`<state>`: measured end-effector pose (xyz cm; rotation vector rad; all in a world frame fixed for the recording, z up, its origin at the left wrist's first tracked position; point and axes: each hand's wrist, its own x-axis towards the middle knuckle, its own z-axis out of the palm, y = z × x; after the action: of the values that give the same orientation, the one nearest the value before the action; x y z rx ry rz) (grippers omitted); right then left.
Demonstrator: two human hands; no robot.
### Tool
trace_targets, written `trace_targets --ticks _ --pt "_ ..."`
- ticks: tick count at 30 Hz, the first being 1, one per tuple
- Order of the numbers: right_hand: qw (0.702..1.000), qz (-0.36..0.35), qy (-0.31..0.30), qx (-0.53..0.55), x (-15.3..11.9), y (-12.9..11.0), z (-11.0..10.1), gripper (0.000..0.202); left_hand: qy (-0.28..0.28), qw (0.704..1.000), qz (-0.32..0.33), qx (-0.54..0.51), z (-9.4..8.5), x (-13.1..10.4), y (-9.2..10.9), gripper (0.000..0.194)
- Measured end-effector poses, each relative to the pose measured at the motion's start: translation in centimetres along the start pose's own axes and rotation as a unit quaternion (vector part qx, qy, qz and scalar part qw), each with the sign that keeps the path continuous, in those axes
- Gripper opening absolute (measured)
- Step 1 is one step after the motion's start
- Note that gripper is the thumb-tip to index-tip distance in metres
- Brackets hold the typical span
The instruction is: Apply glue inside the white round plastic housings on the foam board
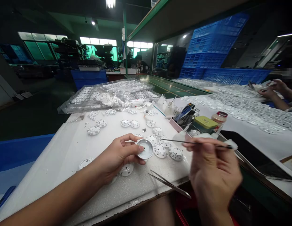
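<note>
My left hand [123, 150] grips a round white cup-shaped part [146, 149] by its rim, its hollow side tilted toward me. In my right hand [214, 169] is a thin dark rod-like tool [195, 142], held like a pen. Its narrow tip points left and appears just right of the cup-shaped part; whether they touch I cannot tell. Several white disc-shaped parts [160, 150] with holes lie on the white foam sheet [108, 201] around my left hand. Metal tweezers [169, 183] rest near the front edge, between my two hands.
A tool tray [175, 125] and a green-yellow tin [204, 122] stand at the right, beside a lidded jar [219, 118] and a dark tablet-like slab [254, 153]. Clear plastic trays [73, 108] fill the back. At far right, another person's hands [275, 89] hold something.
</note>
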<state>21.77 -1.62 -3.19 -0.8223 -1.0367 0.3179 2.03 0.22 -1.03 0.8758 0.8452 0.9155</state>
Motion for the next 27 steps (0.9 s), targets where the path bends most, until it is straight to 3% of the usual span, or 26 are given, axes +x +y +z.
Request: trace_targets --ticks 3,5,8,11,16,20,27 --pt "0.973 -0.132 0.139 -0.129 2.9 -0.1 -3.3 0.021 0.012 1.0 -0.01 0.017 0.0 0.0 0.1 0.016" --pt "0.945 -0.167 0.164 -0.229 4.5 0.1 -5.7 0.024 0.021 0.999 -0.018 0.026 0.1 0.0 0.2 0.018" --pt "0.919 -0.152 0.161 -0.326 5.6 0.7 -8.2 0.026 0.022 0.999 -0.018 0.031 0.2 0.0 0.1 0.018" --pt "0.888 -0.138 0.157 -0.41 5.6 1.3 -9.3 0.027 0.022 0.999 -0.014 0.036 0.2 0.0 0.0 0.019" --pt "0.855 -0.03 0.041 -0.516 5.7 1.8 -9.9 0.03 0.035 0.988 0.026 0.15 -0.2 0.1 -0.2 0.022" --pt "0.827 -0.013 0.027 -0.561 6.1 1.9 -10.4 0.032 0.037 0.951 0.078 0.298 -0.1 -0.3 -0.4 0.02" --pt "0.816 0.03 0.019 -0.577 7.3 1.8 -11.2 0.045 0.011 0.943 0.086 0.32 0.4 -0.7 -0.5 0.022"
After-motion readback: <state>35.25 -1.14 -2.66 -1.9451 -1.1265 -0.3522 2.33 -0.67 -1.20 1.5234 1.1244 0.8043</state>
